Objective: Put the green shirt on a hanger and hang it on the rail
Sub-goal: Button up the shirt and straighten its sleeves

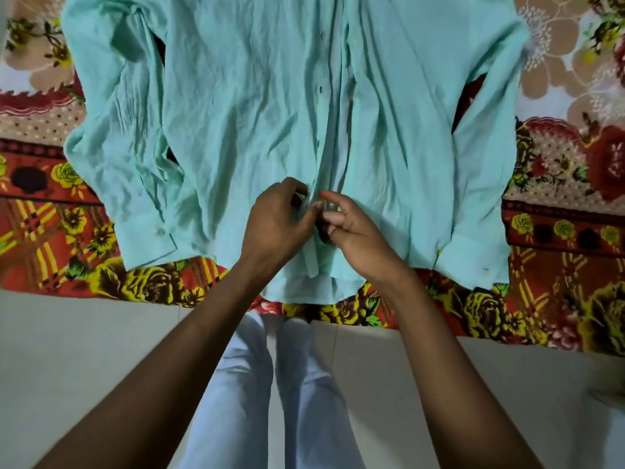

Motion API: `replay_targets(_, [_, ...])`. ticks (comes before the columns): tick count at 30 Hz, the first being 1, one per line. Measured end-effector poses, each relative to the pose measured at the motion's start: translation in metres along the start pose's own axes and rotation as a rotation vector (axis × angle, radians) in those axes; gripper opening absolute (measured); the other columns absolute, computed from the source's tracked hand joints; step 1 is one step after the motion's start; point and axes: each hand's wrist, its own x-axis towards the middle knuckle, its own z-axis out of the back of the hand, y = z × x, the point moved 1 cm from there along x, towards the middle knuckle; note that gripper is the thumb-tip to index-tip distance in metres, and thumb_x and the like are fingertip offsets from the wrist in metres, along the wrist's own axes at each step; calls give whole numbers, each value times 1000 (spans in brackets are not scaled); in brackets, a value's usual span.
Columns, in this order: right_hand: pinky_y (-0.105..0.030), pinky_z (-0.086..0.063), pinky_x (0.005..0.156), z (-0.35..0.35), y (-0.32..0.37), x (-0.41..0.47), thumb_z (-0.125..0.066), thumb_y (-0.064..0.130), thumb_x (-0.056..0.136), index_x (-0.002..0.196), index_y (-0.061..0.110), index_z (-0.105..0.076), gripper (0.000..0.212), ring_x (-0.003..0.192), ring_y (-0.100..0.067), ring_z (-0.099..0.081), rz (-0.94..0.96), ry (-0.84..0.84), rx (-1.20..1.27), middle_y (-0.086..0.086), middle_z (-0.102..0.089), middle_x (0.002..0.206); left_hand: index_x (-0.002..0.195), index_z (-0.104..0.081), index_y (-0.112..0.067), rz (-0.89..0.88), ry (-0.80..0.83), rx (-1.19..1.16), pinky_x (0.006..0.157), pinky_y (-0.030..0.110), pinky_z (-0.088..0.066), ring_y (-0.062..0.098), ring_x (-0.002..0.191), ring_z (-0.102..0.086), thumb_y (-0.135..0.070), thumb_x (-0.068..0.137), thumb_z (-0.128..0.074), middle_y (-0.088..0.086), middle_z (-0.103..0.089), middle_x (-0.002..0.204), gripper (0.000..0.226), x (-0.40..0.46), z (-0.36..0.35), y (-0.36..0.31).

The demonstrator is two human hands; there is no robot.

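Note:
The green shirt (pixel 250 106) lies spread flat on a flowered bedspread, front up, hem toward me and both sleeves laid along its sides. My left hand (pixel 277 221) and my right hand (pixel 355 225) meet at the button placket near the hem. Each hand pinches the fabric there with curled fingers. Buttons run up the placket above my hands. No hanger and no rail appear in this view.
The red and yellow flowered bedspread (pixel 558 299) covers the bed under the shirt. Its near edge hangs over a pale tiled floor (pixel 84 350). My legs in light trousers (pixel 270 384) stand against the bed's edge.

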Motion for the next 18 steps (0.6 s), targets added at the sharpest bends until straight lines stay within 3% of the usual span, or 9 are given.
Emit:
replay_targets(3, [-36,-59,98,-1,-7,-16,-48,-3,102,139,18,-54,43,108,-11,-71,104,-261,-43,-2,-71,119,90,-66,-10,-46,-48,69,68,46,-50,22,73,-58,-20,95,-58,5,-64,82,14,-2,-1,4])
replay_targets(6, [-33,-58,85,-1,-11,-26,-70,18,94,122,13,-65,28,94,-8,-66,222,-570,-422,0,-68,106,90,-70,-5,-83,-145,151,68,44,-47,26,80,-57,-20,98,-55,10,-60,87,22,-11,4,5])
replay_targets(9, [-34,-53,80,-6,-19,-25,-77,40,88,119,13,-64,44,96,-18,-61,151,-553,-699,-4,-64,105,90,-70,0,-154,-202,198,62,47,-45,30,76,-54,-16,100,-54,13,-56,83,24,-18,8,3])
replay_targets(13, [-40,-56,77,-7,-23,-22,-74,21,93,113,11,-67,24,82,-18,-60,197,-627,-682,0,-61,88,98,-75,-6,-267,-268,264,57,47,-49,33,76,-57,-17,100,-59,11,-63,81,20,-25,15,-5])
replay_targets(18, [-31,-56,74,2,-22,-27,-69,11,94,97,11,-70,2,80,-13,-62,218,-697,-509,1,-65,88,102,-77,-9,-349,-385,381,54,44,-49,33,81,-60,-15,98,-64,10,-67,88,15,-26,20,-9])
